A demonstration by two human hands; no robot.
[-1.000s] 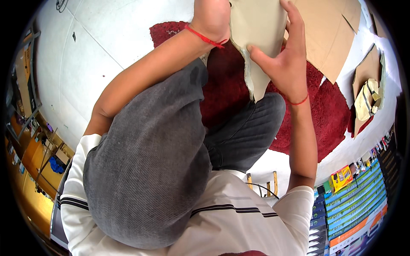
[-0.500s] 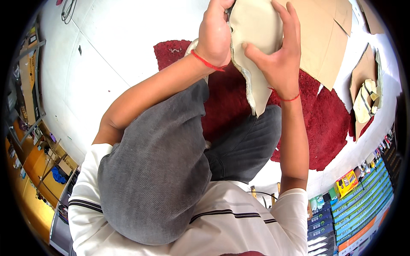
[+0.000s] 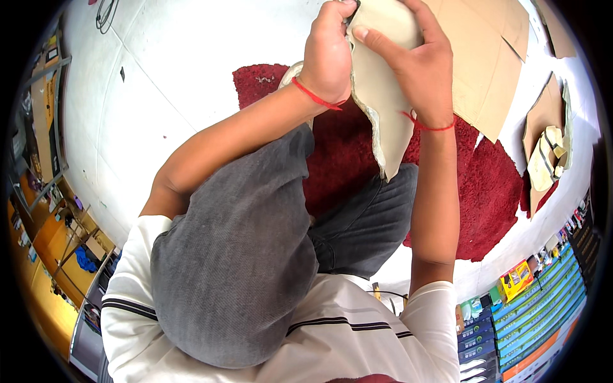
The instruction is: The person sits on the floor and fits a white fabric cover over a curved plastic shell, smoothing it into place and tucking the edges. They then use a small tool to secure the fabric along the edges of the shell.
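I hold the stiff-looking cream ragged-edged sheet [image 3: 383,96] above the middle of the dark-red shaggy rug [image 3: 488,185], my right hand [image 3: 423,71] clamped on it, my left hand [image 3: 327,59] curled at its edge, grip unclear. I judge this steadying; the next move needs that clamp firm.

A shaggy dark-red rug [image 3: 488,198] lies on the pale floor [image 3: 159,83], a big sheet of brown cardboard [image 3: 482,64] at its edge. Over to the right, a yellow-and-red box [image 3: 516,279] sits by stacked blue-and-green packages [image 3: 539,313]; a thin dark cable [image 3: 105,18] loops at far left.
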